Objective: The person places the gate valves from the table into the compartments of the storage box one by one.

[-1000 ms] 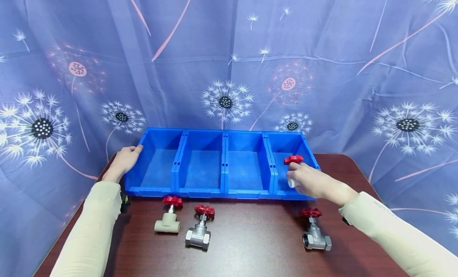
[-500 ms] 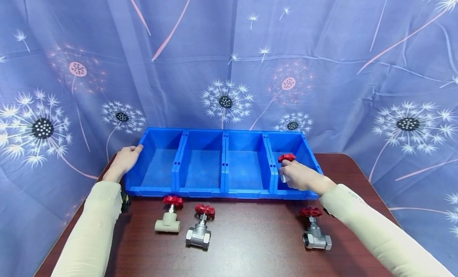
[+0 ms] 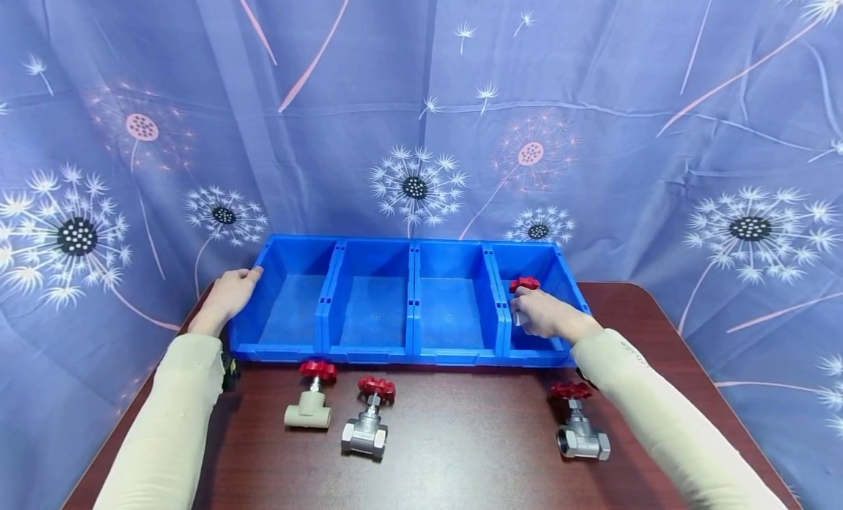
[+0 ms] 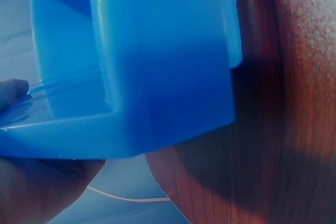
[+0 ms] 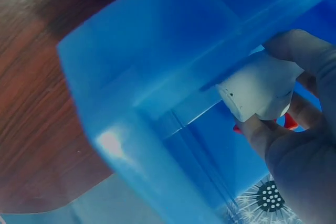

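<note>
My right hand [image 3: 548, 314] holds a valve with a red handwheel [image 3: 525, 283] inside the rightmost compartment of the blue bin row [image 3: 369, 356]. In the right wrist view the white valve body [image 5: 262, 85] sits between thumb and fingers, near the compartment's front wall. Its lower part is hidden from the head view. My left hand [image 3: 229, 296] grips the outer left wall of the bin row; in the left wrist view, the blue wall [image 4: 58, 137] lies between a digit above and the rest of the hand below.
On the brown table [image 3: 461, 437] in front of the bins stand a beige plastic valve [image 3: 311, 409], a metal valve [image 3: 366, 431] and, further right, another metal valve [image 3: 582, 435], all with red handwheels. A patterned blue curtain [image 3: 329, 166] hangs behind.
My right hand has moved left and a little lower into the rightmost compartment with the white valve. The left hand and the valves on the table have stayed put.
</note>
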The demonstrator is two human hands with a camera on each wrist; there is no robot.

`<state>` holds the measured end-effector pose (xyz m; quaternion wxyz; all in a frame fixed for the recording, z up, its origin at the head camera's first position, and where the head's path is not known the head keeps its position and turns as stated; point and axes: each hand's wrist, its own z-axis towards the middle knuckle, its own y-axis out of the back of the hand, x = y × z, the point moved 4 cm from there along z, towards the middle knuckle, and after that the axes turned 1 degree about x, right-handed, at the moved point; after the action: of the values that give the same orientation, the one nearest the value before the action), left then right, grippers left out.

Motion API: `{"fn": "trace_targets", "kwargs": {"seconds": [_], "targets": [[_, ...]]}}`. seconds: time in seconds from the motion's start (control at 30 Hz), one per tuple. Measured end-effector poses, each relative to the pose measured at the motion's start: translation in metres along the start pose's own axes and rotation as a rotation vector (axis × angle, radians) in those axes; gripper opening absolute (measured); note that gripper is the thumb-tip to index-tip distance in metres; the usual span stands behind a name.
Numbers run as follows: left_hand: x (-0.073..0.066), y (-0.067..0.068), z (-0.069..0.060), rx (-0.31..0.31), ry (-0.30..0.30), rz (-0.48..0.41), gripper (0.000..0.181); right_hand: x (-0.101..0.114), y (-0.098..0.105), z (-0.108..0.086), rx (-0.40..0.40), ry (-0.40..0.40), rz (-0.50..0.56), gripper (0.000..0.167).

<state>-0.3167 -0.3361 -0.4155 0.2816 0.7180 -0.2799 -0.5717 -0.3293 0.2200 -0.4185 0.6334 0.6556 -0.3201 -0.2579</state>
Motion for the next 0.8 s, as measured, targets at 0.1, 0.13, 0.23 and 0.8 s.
{"fn": "trace_targets", "kwargs": {"seconds": [0.1, 0.13, 0.23, 0.8], "targets": [[-0.002, 0.0, 0.001, 0.001, -0.006, 0.004, 0.082, -0.003, -0.001, 0.002, 0.001, -0.012, 0.026, 0.015], [-0.002, 0.0, 0.001, 0.0, -0.006, 0.003, 0.082, -0.004, -0.001, 0.003, 0.0, -0.011, 0.031, 0.015], [-0.001, 0.0, 0.001, 0.0, -0.003, 0.001, 0.082, -0.005, -0.004, 0.007, 0.0, -0.011, 0.042, 0.016], [0.003, -0.001, 0.002, 0.002, 0.003, -0.016, 0.083, -0.01, -0.012, 0.015, 0.118, -0.124, 0.074, 0.021]]}}
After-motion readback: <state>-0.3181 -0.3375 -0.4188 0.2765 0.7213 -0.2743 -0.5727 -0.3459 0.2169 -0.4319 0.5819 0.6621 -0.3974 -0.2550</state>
